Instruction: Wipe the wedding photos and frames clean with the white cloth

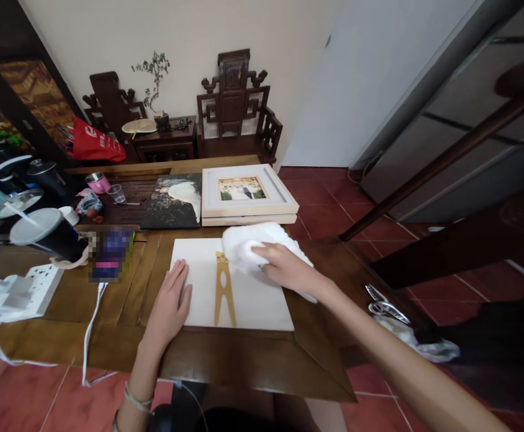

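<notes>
A white panel [252,297] lies face down on the wooden table [108,336], with a tan wooden stand [224,288] fixed down its middle. My left hand [169,306] rests flat and open on the panel's left edge. My right hand [284,267] presses a white cloth [248,243] against the panel's top right part, fingers curled over the cloth.
Behind the panel sit a white framed photo [246,195] and a dark canvas print [174,201]. At left are a white power strip [27,291] with cables, a black cup [48,234], a pink cup [97,182] and a phone [111,255]. Carved chairs [237,114] stand by the wall.
</notes>
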A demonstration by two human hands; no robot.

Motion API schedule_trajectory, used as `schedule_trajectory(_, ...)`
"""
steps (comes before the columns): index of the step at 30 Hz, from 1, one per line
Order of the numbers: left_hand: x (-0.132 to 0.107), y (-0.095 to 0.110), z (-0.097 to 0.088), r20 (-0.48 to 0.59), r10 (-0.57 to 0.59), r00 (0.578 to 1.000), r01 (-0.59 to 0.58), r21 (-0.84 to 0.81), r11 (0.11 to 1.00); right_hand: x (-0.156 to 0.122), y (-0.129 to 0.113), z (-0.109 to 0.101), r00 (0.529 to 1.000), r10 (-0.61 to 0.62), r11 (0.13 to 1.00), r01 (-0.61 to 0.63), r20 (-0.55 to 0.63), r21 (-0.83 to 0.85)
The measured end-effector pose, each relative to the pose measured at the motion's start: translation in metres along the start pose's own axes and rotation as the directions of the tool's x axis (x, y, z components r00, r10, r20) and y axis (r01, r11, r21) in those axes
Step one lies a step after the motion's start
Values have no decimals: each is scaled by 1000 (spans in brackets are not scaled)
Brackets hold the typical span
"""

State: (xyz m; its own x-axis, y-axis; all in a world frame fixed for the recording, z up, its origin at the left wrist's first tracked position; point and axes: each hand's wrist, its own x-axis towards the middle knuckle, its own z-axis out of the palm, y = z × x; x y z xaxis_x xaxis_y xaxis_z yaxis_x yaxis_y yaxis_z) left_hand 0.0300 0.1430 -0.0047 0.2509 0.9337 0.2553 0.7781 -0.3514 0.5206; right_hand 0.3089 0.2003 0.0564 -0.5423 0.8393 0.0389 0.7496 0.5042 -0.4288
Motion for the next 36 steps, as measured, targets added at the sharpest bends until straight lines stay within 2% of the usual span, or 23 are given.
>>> schedule_trajectory(3,0,-1,0,-3,4,1000,-4,-6,1000,11,0,11,998,28,999,-29,-53,-16)
schedule_trajectory(5,0,0,0,-3,2,1000,-2,-8,1000,1,-9,18,998,32,999,-34,-63,-22)
schedule_trajectory(9,0,0,2,-6,-2,1000,2,3,1000,-52,-40,21,1000,0,1000,0,23,17)
schedule_trajectory(12,-1,0,3,-12,-2,1000,2,14,1000,-96,-64,11,984,-70,995,57,165,80)
schedule_trajectory(15,-2,0,4,-13,2,1000,-2,18,1000,-117,-74,-4,959,-128,985,92,255,148)
schedule_trajectory(18,-2,0,3,-15,3,1000,-3,13,1000,-102,-63,-12,960,-122,980,76,252,184)
schedule_trajectory(23,-1,0,1,-6,3,1000,-3,2,1000,-23,-32,3,999,30,998,-32,41,48)
schedule_trajectory(25,-1,0,1,-3,1,1000,-1,0,1000,6,-30,12,999,35,999,-35,-11,36)
schedule_trajectory(27,-1,0,1,-7,2,1000,-2,-6,1000,22,-35,20,999,15,999,-14,-36,30)
schedule_trajectory(30,-1,1,1,-10,1,1000,-2,-15,1000,14,-50,32,999,-25,1000,26,-48,15)
schedule_trajectory(33,-2,0,2,-5,-2,1000,2,-11,1000,-22,-69,42,996,-85,996,85,6,-27)
schedule_trajectory(36,-1,0,3,-8,0,1000,0,-6,1000,-64,-88,42,984,-149,987,154,102,-43)
